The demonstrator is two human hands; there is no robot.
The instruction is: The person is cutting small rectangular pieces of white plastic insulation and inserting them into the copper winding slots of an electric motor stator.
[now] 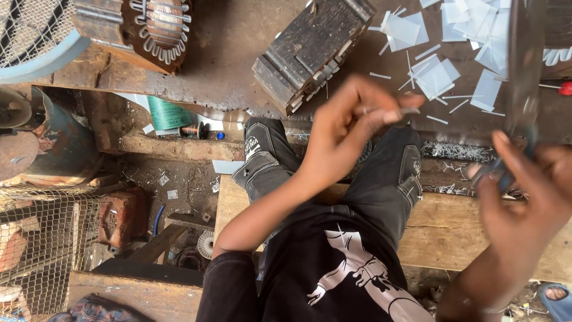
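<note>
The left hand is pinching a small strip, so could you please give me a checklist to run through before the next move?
1. left hand grips thin strip at fingertips: ok.
2. right hand holds dark tool: cannot tell, blurred.
3. Hands apart: ok.
4. stator block lies within view on workbench: ok.
5. Spare white paper pieces lie on the workbench: ok.

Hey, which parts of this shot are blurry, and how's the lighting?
Head view: the right hand and the dark thing it holds are smeared by motion blur; the left hand is slightly soft; the metal core on the workbench is sharp; soft, even daylight, no glare.
</note>
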